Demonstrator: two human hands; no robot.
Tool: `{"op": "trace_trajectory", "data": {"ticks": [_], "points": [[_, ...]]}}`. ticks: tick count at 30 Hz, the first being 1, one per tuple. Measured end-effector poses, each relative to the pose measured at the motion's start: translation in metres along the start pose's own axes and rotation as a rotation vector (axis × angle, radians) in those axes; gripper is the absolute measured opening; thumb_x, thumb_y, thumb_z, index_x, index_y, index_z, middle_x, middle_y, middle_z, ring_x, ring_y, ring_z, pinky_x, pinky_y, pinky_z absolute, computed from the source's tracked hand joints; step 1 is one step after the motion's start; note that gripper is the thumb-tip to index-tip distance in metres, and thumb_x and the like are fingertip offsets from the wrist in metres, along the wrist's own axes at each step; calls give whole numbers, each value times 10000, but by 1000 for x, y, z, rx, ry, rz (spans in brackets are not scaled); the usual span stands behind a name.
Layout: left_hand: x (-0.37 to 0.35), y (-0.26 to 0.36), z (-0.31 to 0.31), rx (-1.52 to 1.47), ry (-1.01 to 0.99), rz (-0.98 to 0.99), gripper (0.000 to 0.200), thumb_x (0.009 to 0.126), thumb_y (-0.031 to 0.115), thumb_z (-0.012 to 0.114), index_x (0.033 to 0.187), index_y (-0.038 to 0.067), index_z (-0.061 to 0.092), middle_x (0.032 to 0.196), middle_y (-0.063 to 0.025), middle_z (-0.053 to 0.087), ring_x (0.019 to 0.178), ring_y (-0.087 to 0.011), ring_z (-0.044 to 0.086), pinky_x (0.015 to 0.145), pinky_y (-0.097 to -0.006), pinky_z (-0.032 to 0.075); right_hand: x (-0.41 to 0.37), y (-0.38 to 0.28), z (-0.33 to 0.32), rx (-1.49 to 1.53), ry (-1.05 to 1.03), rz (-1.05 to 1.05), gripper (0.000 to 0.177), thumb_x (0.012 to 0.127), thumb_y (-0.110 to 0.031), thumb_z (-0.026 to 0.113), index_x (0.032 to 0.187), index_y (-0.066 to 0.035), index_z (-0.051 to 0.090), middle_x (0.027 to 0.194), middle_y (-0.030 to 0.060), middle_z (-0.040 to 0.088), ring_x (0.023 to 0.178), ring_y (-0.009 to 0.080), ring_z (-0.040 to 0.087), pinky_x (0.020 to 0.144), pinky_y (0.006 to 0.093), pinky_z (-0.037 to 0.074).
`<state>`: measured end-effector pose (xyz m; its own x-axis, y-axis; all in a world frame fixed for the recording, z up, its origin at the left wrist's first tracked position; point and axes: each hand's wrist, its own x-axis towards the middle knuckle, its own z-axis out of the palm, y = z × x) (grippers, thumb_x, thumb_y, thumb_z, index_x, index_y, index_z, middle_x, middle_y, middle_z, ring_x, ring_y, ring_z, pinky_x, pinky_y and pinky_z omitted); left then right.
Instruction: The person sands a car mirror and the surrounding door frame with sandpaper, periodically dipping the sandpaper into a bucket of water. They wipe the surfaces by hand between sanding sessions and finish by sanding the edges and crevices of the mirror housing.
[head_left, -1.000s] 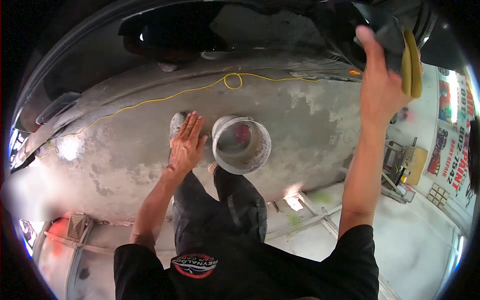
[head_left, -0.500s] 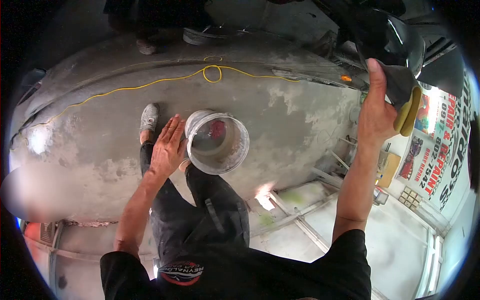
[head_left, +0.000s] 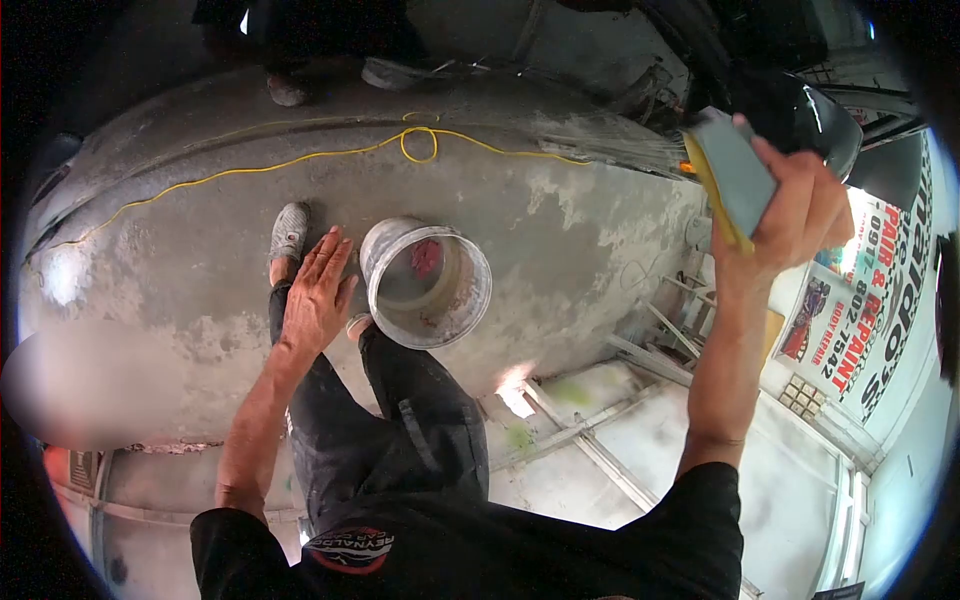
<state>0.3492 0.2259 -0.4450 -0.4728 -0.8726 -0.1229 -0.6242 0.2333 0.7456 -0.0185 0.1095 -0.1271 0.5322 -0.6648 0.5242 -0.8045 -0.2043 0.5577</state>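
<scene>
The right hand (head_left: pixel 800 205) pinched a sheet (head_left: pixel 740 180) along its lower right side, with the fingers curled together and a thumb stretched up by the sheet's edge. The sheet was held up at the upper right of the view, its grey face showing and a yellow layer running down its left side. Behind its upper end lay glossy black bodywork (head_left: pixel 825 115); whether the two touched could not be told.

The left hand (head_left: pixel 315 300) was flat, its fingers straight and close together, the thumb a little apart, with nothing seen in its grasp. It appeared just left of the bucket (head_left: pixel 462 290), but whether it rested on anything could not be made out.

The bucket was upright on the floor (head_left: pixel 560 270), its rim pale and its inner wall stained, with a reddish thing (head_left: pixel 427 258) inside. Beyond it a yellow cord (head_left: pixel 300 160) ran across the floor, with one small loop in it. One grey shoe (head_left: pixel 290 230) stood left of the bucket, past the left hand. At the far right, a lettered sign (head_left: pixel 850 310) hung near the right forearm.
</scene>
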Motion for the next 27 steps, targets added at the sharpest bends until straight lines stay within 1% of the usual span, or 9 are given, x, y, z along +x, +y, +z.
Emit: {"op": "trace_trajectory", "data": {"ticks": [6, 10, 14, 16, 18, 20, 22, 24, 27], "points": [[4, -4, 0, 43, 13, 47, 530, 894, 59, 702, 1394, -17, 544, 1525, -219, 487, 1375, -387, 509, 1138, -453, 438, 13, 0, -3, -50, -81, -42, 367, 607, -222, 933, 935, -143, 789, 950, 14, 625, 944, 189, 549, 871, 354, 310], [2, -2, -3, 6, 19, 41, 520, 894, 64, 698, 1386, -18, 551, 1526, -218, 485, 1369, -385, 515, 1139, -455, 438, 16, 5, -4, -19, -63, -124, 355, 617, -180, 931, 919, -104, 761, 891, 34, 631, 865, 212, 573, 817, 359, 339], [0, -6, -2, 18, 10, 30, 510, 899, 63, 697, 1388, 3, 565, 1531, -184, 494, 1364, -368, 523, 1135, -464, 428, 54, 23, 13, -144, 19, -379, 441, 663, -322, 975, 865, -56, 687, 820, 68, 704, 701, 231, 646, 619, 373, 480], [-1, -11, 6, -42, 10, -15, 515, 919, 85, 697, 1417, 42, 572, 1557, -124, 493, 1377, -331, 523, 1143, -479, 397, 37, 29, 9, -212, 36, -289, 473, 680, -379, 972, 877, -46, 700, 794, 79, 718, 637, 213, 672, 578, 325, 545], [-2, -14, 7, -36, 44, -7, 490, 934, 86, 684, 1411, 43, 578, 1548, -128, 501, 1377, -332, 524, 1140, -456, 407, 11, 22, 7, -23, 45, 116, 453, 655, -321, 988, 842, -1, 727, 820, 60, 759, 688, 160, 716, 734, 271, 609], [-6, -22, 14, -68, 33, -23, 485, 942, 88, 679, 1414, 46, 576, 1548, -127, 502, 1379, -333, 523, 1139, -451, 410, 13, 19, 5, 244, 35, 416, 451, 658, -336, 987, 829, -1, 739, 801, 65, 763, 698, 157, 724, 711, 268, 604], [-8, -26, 17, -102, -2, -41, 480, 942, 65, 678, 1412, 56, 582, 1552, -131, 495, 1388, -333, 513, 1137, -466, 423, 41, 36, 8, -41, 72, -126, 398, 679, -311, 981, 760, -23, 719, 753, 41, 754, 612, 131, 681, 626, 257, 570], [-11, -28, 20, -103, -13, -33, 467, 944, 60, 677, 1402, 50, 587, 1539, -137, 508, 1382, -341, 519, 1126, -466, 443, 38, 15, 15, 227, 101, -75, 602, 924, -366, 760, 1320, 45, 567, 1192, 208, 706, 859, 330, 726, 755, 418, 616], [-15, -32, 23, -103, -26, -34, 457, 946, 60, 677, 1395, 47, 591, 1519, -143, 528, 1365, -350, 536, 1108, -461, 466, 11, 36, -4, -134, -41, -19, 465, 675, -250, 987, 972, 15, 748, 976, 105, 787, 758, 175, 727, 722, 289, 601]]}}
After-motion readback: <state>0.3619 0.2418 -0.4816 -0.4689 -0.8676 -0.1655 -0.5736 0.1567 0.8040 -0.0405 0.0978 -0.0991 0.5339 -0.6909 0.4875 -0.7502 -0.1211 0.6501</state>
